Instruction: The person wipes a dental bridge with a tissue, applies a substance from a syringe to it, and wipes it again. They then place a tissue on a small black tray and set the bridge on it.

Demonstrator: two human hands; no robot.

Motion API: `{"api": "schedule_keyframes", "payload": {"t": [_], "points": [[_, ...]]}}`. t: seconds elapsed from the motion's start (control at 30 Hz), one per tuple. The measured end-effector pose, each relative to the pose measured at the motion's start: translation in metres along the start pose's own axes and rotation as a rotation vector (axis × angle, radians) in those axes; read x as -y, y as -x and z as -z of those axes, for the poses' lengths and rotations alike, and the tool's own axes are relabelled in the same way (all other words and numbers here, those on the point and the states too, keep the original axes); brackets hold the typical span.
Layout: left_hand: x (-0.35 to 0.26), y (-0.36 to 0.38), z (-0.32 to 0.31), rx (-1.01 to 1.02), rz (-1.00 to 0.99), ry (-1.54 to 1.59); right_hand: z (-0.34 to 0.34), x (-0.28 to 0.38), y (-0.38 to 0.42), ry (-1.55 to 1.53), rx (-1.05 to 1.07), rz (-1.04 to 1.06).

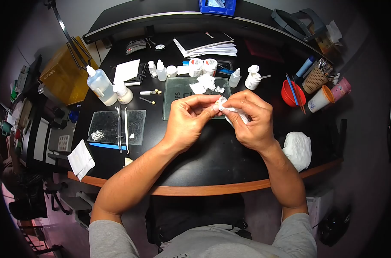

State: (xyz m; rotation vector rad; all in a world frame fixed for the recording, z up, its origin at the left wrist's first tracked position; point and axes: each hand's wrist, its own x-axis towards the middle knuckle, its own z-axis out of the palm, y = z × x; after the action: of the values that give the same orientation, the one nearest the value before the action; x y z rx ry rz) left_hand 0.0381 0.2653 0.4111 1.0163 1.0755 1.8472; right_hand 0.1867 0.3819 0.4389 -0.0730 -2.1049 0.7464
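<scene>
Over the table, both my hands meet in front of me. My left hand (186, 119) is closed, thumb and index finger pinching a small whitish piece whose kind is hidden by the fingers and tissue. My right hand (252, 119) is closed on a crumpled white tissue (221, 101), pressed against that piece at the fingertips. Part of the tissue hangs below the right fingers. Just beyond the hands, a glass slab (172, 102) lies flat with crumpled white tissue scraps (198, 88) on its far right part.
At left, a second glass slab (108, 121) bears tweezers (119, 129) and white bits; a squeeze bottle (101, 88) stands behind. Small bottles and jars (196, 67) line the back. A red bowl (289, 95) and brush holder (317, 79) stand right, near a white bundle (297, 151).
</scene>
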Motion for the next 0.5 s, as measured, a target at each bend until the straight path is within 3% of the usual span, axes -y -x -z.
{"api": "schedule_keyframes", "payload": {"t": [0.3, 0.5], "points": [[-0.0082, 0.0045, -0.0042, -0.004, -0.019, -0.308, 0.001, 0.0064, 0.0032, -0.032, 0.039, -0.177], [-0.0011, -0.0001, 0.0007, 0.053, 0.037, -0.089, 0.0062, 0.0034, 0.0, -0.09, 0.005, -0.048]]}}
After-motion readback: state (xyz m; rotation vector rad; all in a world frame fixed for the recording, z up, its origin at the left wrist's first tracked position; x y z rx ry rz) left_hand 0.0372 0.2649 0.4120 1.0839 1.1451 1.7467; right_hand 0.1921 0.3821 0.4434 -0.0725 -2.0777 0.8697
